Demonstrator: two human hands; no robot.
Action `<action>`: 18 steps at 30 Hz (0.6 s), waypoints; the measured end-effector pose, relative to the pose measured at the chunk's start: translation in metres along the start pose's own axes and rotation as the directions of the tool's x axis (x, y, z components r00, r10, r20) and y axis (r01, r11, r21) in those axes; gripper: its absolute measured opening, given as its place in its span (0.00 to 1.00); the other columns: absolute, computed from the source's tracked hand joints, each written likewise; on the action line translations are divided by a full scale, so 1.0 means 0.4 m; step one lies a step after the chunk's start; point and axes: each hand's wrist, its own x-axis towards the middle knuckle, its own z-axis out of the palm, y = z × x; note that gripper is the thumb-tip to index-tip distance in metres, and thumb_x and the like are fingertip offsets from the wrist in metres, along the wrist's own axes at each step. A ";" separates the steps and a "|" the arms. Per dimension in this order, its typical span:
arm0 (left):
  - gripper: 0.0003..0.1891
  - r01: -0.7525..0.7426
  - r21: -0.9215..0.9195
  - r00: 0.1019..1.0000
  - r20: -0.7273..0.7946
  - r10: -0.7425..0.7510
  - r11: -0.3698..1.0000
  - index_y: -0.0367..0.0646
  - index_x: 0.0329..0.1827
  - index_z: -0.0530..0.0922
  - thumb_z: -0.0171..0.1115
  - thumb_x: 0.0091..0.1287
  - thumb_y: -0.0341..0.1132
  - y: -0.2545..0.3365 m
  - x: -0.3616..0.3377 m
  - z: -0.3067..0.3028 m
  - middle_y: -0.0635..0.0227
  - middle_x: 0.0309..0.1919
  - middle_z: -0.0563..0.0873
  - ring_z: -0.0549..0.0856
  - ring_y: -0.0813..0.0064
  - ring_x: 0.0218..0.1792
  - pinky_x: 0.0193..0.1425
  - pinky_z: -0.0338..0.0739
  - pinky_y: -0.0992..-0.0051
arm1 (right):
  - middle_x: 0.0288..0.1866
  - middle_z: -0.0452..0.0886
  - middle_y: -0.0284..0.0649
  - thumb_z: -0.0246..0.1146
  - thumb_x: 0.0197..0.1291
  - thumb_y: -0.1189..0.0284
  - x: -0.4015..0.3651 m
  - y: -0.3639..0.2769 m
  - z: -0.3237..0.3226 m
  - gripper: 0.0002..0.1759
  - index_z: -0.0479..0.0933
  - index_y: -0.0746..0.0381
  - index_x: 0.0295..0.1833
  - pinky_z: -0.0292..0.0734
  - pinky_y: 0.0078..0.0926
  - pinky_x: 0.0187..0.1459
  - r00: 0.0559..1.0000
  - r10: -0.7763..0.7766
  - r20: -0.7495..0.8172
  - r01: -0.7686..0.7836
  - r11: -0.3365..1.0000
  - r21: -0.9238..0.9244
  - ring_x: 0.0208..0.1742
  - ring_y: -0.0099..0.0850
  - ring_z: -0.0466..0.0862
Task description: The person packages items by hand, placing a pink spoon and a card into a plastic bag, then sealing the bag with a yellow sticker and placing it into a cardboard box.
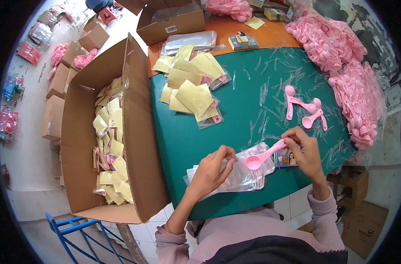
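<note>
A pink measuring spoon (254, 163) is held by the end of its handle in my right hand (307, 152), fingers closed in a pinch. Its bowl points left, over a stack of clear plastic bags (238, 179) at the table's near edge. My left hand (213, 170) is at the left part of that stack, thumb and fingers pinched at the edge of a bag. Partly under my right hand lies a small stack of printed picture cards (285, 157). Several loose pink spoons (312, 118) rest farther back on the green table.
Filled bags with yellow cards (191, 99) are piled at the back left. A tall cardboard box (143, 132) holding more of them stands left of the table. Big bags of pink spoons (354, 97) line the right side. Clear strips (263, 94) litter the green tabletop (187, 143).
</note>
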 end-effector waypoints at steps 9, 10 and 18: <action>0.17 0.312 -0.445 0.949 0.109 -0.295 0.839 0.39 0.51 0.68 0.62 0.61 0.29 0.033 0.003 -0.029 0.61 0.31 0.86 0.85 0.75 0.33 0.39 0.78 0.78 | 0.26 0.79 0.41 0.55 0.61 0.79 -0.010 -0.021 0.023 0.04 0.68 0.68 0.39 0.71 0.18 0.26 0.992 -0.028 -0.125 0.047 0.988 0.147 0.25 0.21 0.80; 0.19 0.340 -0.464 0.940 0.133 -0.315 0.818 0.38 0.53 0.68 0.62 0.60 0.28 0.031 0.003 -0.028 0.61 0.32 0.85 0.85 0.77 0.35 0.41 0.78 0.78 | 0.26 0.79 0.42 0.55 0.61 0.79 -0.011 -0.024 0.025 0.04 0.68 0.68 0.38 0.71 0.18 0.26 0.993 -0.037 -0.113 0.052 0.989 0.138 0.25 0.21 0.80; 0.17 0.327 -0.531 0.943 0.137 -0.302 0.781 0.37 0.53 0.71 0.62 0.61 0.26 0.035 0.011 0.007 0.61 0.38 0.85 0.83 0.79 0.39 0.45 0.78 0.78 | 0.25 0.78 0.41 0.56 0.59 0.81 -0.013 -0.050 0.045 0.03 0.68 0.68 0.37 0.72 0.20 0.25 0.983 -0.156 -0.094 0.160 0.986 0.043 0.24 0.23 0.80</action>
